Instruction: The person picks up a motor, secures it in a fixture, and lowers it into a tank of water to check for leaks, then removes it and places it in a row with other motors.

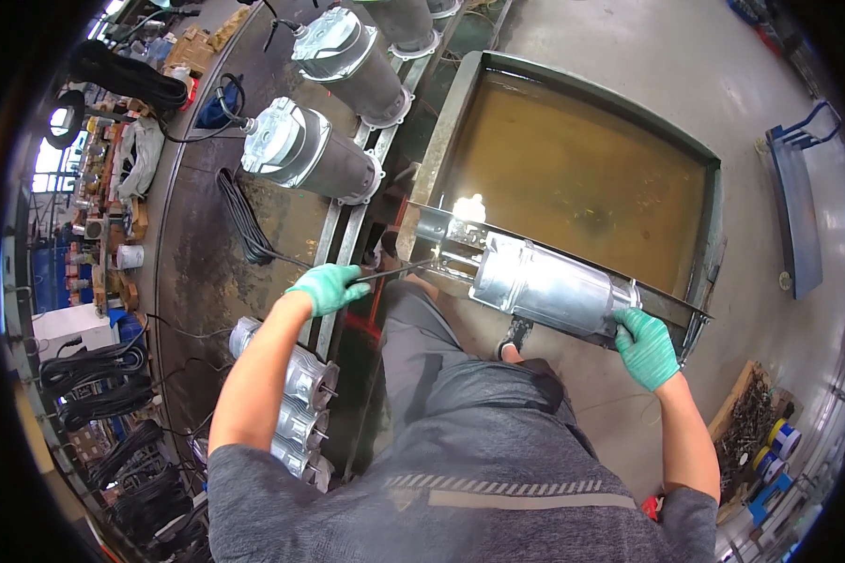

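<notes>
A silver cylindrical motor (pixel 549 289) lies on its side along the near rim of a water-filled metal tank (pixel 460 103). My right hand (pixel 648 349), in a green glove, is closed on the motor's right end. My left hand (pixel 329 289), also gloved in green, grips a black cable (pixel 385 274). This cable runs right toward rods at the motor's left end; where it joins is not clear. To the left of my left hand, the same cable leads to a black coil (pixel 244 220) on the workbench.
Several similar motors (pixel 314 155) stand along metal rails (pixel 355 225) on the workbench (pixel 197 178), more (pixel 296 422) below my left arm. Black cable coils (pixel 103 375) hang at the far left. A blue trolley (pixel 796 206) and a box of small metal parts (pixel 751 418) are at right.
</notes>
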A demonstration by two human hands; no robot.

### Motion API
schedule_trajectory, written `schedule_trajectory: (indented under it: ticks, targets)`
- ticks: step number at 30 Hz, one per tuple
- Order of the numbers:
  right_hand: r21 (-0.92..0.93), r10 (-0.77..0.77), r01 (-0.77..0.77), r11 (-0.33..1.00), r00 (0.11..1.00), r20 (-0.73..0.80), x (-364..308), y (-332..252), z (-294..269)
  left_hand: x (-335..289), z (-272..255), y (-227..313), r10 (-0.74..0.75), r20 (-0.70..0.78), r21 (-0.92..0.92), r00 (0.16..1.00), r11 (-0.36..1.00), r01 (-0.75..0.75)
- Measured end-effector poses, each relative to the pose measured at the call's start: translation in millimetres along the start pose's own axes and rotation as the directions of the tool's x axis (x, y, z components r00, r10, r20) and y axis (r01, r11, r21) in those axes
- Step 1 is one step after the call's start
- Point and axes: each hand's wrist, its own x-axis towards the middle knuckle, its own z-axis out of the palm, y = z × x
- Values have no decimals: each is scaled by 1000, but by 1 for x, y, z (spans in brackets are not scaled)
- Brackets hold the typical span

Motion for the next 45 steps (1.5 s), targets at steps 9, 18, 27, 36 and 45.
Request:
schedule_trajectory:
  ticks: [9, 18, 27, 36, 45]
  targets:
    - [135, 71, -89, 987, 988, 139, 51, -33, -60, 2, -55, -33, 201, -621, 87, 757, 978, -188]
    - [185, 273, -249, 951, 955, -119, 74, -44, -141, 51, -29, -27, 169, -705, -11, 688, 969, -249]
    - [12, 209, -208, 978, 977, -53, 165, 25, -86, 159, -42, 129, 405, -553, 139, 728, 907, -398]
    - [35, 219, -217, 975, 973, -76, 204, 107, -34, 208, -18, 138, -44, -567, -218, 823, 971, -99]
    - [-99, 229, -239, 966, 968, -102, 210, 149, 5, 220, -30, 145, -242, -351, -260, 904, 953, 154]
